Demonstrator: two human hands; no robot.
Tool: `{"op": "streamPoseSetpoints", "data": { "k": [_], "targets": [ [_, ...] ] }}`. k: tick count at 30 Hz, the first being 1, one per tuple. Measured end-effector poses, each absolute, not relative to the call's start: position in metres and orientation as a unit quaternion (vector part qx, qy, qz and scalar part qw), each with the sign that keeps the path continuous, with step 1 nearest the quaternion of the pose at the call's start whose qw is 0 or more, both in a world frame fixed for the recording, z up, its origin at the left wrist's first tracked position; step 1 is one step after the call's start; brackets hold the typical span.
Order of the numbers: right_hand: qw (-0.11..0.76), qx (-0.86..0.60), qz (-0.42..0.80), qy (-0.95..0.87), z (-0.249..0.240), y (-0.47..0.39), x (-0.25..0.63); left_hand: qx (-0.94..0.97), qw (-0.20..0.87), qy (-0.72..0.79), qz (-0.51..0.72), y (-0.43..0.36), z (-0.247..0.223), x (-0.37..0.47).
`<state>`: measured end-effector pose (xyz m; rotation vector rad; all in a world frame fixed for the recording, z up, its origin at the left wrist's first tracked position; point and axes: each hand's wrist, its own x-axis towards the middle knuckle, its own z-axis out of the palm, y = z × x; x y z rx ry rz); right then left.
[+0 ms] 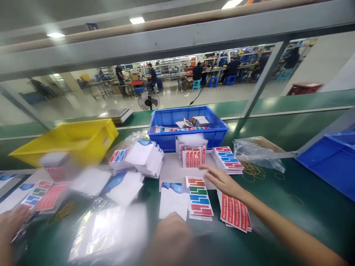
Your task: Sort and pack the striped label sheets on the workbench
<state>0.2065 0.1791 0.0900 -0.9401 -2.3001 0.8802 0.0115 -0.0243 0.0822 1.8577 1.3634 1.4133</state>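
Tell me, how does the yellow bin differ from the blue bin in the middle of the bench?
The yellow bin sits to the left and looks blurred and tilted; the blue bin stands level behind the stacks of sticker sheets. Printed packs show inside the blue bin; nothing shows over the yellow bin's rim. Both are open plastic crates on the green bench.

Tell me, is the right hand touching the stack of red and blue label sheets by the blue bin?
Apart. The head view shows the right hand over the pale sheet, with a bare strip between its fingertips and the stack.
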Motion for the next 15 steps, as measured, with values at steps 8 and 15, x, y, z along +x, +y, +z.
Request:
{"op": "streamPoseSetpoints", "data": {
  "k": [8,15],
  "targets": [
    [0.092,-0.047,0.381,-0.919,0.101,0.097,0.200,0.589,0.253,0.494,0.588,-0.025,0.091,0.011],
    [0.214,-0.221,0.358,-0.882,0.094,0.173,0.205,0.489,0.184,0.684,0.509,-0.059,0.090,-0.045]
  ]
}}
